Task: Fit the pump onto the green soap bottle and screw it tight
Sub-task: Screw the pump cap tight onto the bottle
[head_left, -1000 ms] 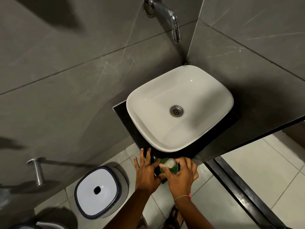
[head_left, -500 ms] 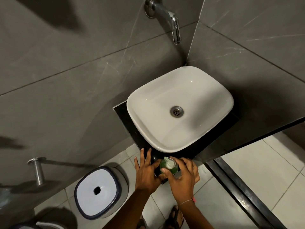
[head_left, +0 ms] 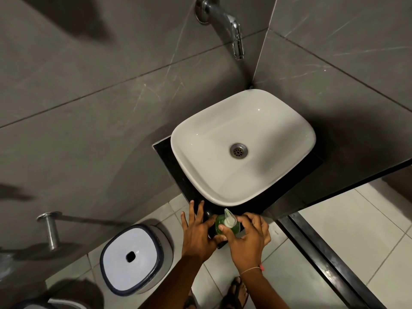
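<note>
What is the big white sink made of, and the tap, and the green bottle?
Sink: probably glazed ceramic, smooth glossy white with highlights. Tap: looks like chromed metal, mirror-shiny silver. Green soap bottle: likely clear plastic, see-through green; its pump looks like pale, translucent plastic.

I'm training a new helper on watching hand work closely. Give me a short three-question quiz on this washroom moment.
1. True or false: the pump sits on top of the green soap bottle.
2. Which hand has its fingers at the pump: A) left hand B) right hand?
3. Fill in: the bottle stands on the dark counter in front of the white ____.

Key: 1 true. 2 B. 3 sink.
</note>
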A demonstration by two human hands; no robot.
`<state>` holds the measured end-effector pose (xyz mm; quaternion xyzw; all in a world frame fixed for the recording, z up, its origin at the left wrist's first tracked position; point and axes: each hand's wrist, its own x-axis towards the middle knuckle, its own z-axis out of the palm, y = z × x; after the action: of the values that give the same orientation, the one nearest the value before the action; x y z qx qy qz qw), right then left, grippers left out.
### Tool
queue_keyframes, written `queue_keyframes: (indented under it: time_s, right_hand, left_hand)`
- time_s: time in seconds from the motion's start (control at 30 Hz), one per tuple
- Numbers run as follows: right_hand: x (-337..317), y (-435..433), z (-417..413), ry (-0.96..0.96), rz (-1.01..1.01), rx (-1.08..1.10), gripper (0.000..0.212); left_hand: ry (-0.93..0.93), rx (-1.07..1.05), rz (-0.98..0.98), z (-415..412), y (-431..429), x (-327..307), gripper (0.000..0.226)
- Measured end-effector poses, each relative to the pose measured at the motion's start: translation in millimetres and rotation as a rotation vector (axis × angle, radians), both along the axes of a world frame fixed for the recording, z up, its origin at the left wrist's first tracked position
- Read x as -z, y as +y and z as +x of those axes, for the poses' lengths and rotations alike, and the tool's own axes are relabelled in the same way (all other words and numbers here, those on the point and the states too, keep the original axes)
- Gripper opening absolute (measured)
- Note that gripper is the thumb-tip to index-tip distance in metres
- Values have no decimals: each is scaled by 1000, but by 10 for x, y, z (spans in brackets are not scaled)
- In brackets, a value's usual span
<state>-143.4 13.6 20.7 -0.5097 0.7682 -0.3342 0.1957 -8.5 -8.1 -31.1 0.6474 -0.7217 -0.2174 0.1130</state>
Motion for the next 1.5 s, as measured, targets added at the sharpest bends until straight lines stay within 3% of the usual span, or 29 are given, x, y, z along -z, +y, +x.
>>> queue_keyframes:
  time_s: [0.2,0.3,0.47,0.57,0.67,0.83,0.93,1.0,1.07,1.2,1.5]
  right_hand:
    - [-126,15,-4,15,61,-40,45]
    - [-281,73,-190,41,1,-220,57]
    - [-525,-126,-496,347,-70,-640,46]
    - [-556,-310,-507,450,-87,-765,34]
    - [-574,-368,-527,458,-104,-721,26]
    - [-607,-238,-260,499,-7,-341,48]
    - [-621,-148,-140,470,60,-211,49]
    - [-617,-119,-236,352,6,-225,40]
    - [-598,-124,-363,203,-54,-372,28]
    - [-531,-204,-447,130,-14,-615,32]
    - [-469,-141,-353,11,-40,-453,20]
  left_hand:
    - [-17,5,10,6,-4,8,66]
    - [4,9,3,11,2,15,65]
    - [39,4,2,-1,0,-18,71]
    - [39,4,4,-1,10,-9,68]
    - [54,-7,5,0,4,-11,68]
    - [54,-17,2,-9,7,-7,61]
    - [51,-38,22,-12,17,-4,53]
    - [32,-26,38,-16,13,-15,59]
    - [22,-18,47,-16,5,-32,64]
    - [28,-18,44,-21,12,-54,63]
    - [40,-24,39,-24,9,-68,62]
